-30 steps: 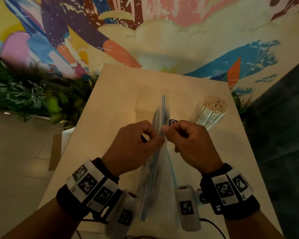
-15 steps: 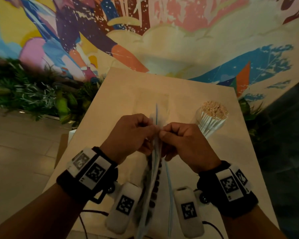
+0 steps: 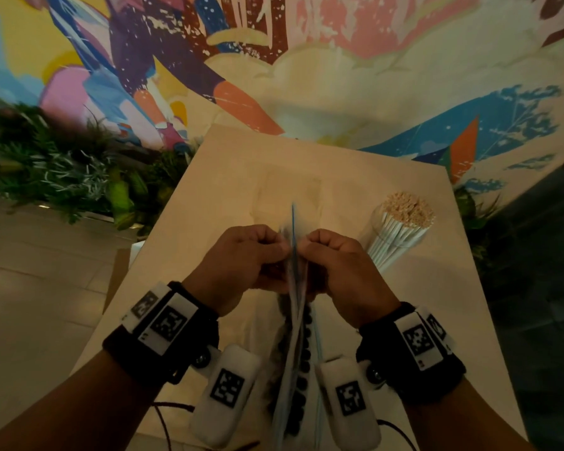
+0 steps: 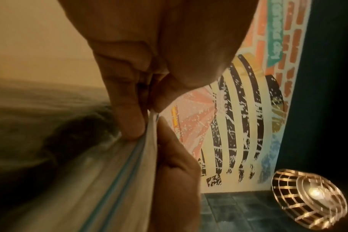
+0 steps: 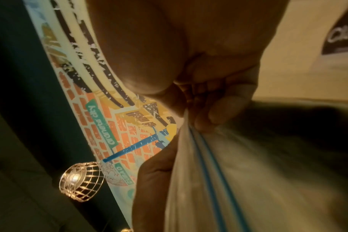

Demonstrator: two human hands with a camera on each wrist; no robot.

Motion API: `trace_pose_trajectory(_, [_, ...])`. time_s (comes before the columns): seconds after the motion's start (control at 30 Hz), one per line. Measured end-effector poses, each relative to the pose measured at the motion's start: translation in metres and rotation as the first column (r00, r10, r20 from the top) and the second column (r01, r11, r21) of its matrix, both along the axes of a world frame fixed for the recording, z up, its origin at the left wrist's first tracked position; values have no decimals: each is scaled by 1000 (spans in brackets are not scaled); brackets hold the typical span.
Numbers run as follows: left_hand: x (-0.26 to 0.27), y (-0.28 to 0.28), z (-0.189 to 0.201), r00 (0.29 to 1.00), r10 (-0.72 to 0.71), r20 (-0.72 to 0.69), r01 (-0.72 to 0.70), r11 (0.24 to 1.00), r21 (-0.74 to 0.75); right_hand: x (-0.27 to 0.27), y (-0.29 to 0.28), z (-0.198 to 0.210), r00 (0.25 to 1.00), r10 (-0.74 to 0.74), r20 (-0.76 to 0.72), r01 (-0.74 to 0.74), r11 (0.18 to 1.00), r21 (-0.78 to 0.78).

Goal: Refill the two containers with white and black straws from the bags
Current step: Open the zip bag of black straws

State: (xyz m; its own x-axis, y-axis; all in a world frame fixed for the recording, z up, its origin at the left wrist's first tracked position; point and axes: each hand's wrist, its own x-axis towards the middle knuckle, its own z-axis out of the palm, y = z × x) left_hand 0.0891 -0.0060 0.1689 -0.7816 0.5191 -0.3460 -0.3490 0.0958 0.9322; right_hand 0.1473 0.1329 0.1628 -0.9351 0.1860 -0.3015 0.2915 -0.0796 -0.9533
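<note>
Fingers and thumbs of both hands are curled tight, pinching the top edge of a clear zip-seal plastic bag (image 3: 293, 323) held upright above the pale table (image 3: 228, 177). From the head view, the left hand (image 3: 241, 258) and right hand (image 3: 342, 265) sit knuckle to knuckle, the bag's mouth between them. Blue seal lines run along that mouth, clear in both wrist views. Round dark ends of black straws (image 3: 302, 362) show inside the bag, stacked in a row below the hands.

Readable writing: the right wrist view shows a green banner (image 5: 102, 124) on a brick-pattern mural reading "araneta city"; a dark sign (image 5: 342, 36) carries white letters too blurred to read.

Right of the hands, a clear container (image 3: 396, 236) stands on the table, packed with white straws (image 3: 407, 208). A caged lamp (image 4: 308, 197) glows in the left wrist view.
</note>
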Motion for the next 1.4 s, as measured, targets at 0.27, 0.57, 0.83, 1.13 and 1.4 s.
trace_pose_trajectory(0.27, [1,2,-3,999,-39,-15,39,999,-33,1,-1,-9,1000,-10,17,11,999,-36])
trace_pose_trajectory(0.57, [5,7,-6,997,21,70,-26,998,61,2,-9,-18,995,-98,28,102,981,-164])
trace_pose_trajectory(0.83, [5,0,-18,974,78,215,-110,984,142,8,-5,-24,979,-200,31,199,927,-319])
trace_pose_trajectory(1.13, [10,-8,-7,990,-48,-131,21,979,-203,22,-6,-16,999,34,-22,-23,924,382])
trace_pose_trajectory(1.4, [17,-30,-13,997,-81,17,81,996,-33,27,-10,-14,993,-99,60,105,989,-102])
